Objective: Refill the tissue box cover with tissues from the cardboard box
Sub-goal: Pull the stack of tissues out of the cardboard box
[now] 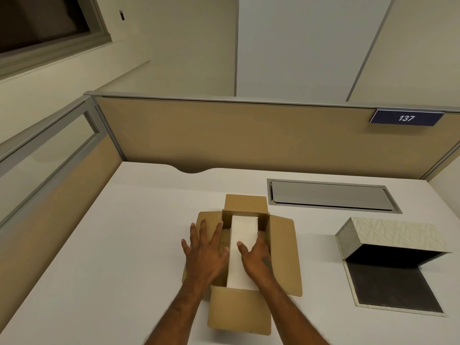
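- Left hand point(204, 255), fingers spread, and right hand point(256, 255), fingers loosely apart, flank the tissue stack point(242, 247) in the open cardboard box point(283, 255).
- Best squeezed evenly from both sides and lifted straight up.

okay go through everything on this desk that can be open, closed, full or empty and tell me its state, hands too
cardboard box: open, flaps spread
tissues: stacked inside the box
tissue box cover: open, empty
desk hatch: closed
left hand: open, on left flap
right hand: open, on tissues
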`<state>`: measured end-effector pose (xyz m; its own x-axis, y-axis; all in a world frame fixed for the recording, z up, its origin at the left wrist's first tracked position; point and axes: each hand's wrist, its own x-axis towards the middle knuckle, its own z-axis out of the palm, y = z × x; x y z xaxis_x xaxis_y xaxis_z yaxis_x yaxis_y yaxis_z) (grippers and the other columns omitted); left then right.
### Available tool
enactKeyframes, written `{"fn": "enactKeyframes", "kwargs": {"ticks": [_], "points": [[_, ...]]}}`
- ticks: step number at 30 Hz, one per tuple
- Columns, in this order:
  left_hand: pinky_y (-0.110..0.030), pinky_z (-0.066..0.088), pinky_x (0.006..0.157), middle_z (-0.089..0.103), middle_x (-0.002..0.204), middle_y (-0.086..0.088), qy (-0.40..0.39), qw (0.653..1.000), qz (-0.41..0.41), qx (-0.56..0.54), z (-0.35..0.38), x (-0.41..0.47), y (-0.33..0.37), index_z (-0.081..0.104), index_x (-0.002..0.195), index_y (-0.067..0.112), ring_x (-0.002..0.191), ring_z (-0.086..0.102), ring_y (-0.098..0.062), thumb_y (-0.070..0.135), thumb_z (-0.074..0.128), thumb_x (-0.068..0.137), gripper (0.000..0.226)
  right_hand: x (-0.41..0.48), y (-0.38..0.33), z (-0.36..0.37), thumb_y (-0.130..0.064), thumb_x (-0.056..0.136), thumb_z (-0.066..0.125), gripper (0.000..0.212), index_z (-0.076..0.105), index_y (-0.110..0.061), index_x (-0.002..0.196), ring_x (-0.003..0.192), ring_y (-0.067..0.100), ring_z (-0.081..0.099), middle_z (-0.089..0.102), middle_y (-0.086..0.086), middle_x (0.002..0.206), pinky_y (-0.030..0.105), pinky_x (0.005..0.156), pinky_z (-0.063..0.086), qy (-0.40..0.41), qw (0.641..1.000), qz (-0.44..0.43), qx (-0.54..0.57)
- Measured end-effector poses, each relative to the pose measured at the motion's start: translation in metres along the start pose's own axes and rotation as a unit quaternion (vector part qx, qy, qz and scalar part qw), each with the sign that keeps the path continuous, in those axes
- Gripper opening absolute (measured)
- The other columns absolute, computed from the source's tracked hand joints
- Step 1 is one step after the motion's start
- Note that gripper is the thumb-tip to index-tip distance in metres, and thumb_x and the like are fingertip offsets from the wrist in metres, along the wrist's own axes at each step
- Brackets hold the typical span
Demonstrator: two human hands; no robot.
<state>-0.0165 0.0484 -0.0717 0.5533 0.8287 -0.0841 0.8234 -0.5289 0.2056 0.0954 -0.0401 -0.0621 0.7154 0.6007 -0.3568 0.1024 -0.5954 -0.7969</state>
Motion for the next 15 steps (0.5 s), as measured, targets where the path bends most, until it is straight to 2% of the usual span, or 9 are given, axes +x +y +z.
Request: {"fn": "enactKeyframes", "kwargs": {"ticks": [3,5,10,15], "points": [[-0.061,0.027,0.108,0.01,0.161,-0.011,-0.015,1.0,-0.002,0.004,0.005,-0.001,0.001,0.009,0.151,0.039,0.146,0.011,-0.04,0.068,0.039,0.081,0.081,0.004,0.007,0.004,-0.043,0.093,0.054,0.073,0.019,-0.015,0.149,0.136,0.033,0.04,0.036,0.011,0.152,0.045,0.11,0.038,-0.022,0.997,0.073,0.015],[-0.054,0.027,0.112,0.0,0.162,-0.008,-0.014,1.0,0.0,-0.002,0.007,-0.001,0.001,-0.001,0.15,0.038,0.147,0.004,-0.038,0.06,0.039,0.086,0.079,0.008,0.011,0.007,-0.045,0.092,0.054,0.069,0.025,-0.013,0.146,0.133,0.033,0.045,0.041,0.012,0.149,0.044,0.109,0.041,-0.029,0.993,0.111,0.027],[-0.05,0.03,0.111,0.006,0.162,-0.008,0.009,1.0,-0.007,-0.003,0.007,-0.005,0.002,0.002,0.151,0.038,0.146,0.008,-0.038,0.051,0.041,0.089,0.075,0.016,0.014,0.008,-0.048,0.092,0.054,0.057,0.041,-0.01,0.133,0.119,0.031,0.055,0.053,0.013,0.136,0.044,0.1,0.05,-0.045,0.984,0.156,0.069],[-0.056,0.041,0.1,0.028,0.157,-0.012,0.016,1.0,-0.019,-0.005,0.008,-0.007,0.002,0.023,0.149,0.035,0.14,0.027,-0.042,0.047,0.056,0.081,0.077,0.02,0.016,0.007,-0.043,0.092,0.057,0.05,0.047,-0.01,0.128,0.111,0.03,0.059,0.057,0.013,0.129,0.044,0.097,0.052,-0.052,0.981,0.161,0.093]]}}
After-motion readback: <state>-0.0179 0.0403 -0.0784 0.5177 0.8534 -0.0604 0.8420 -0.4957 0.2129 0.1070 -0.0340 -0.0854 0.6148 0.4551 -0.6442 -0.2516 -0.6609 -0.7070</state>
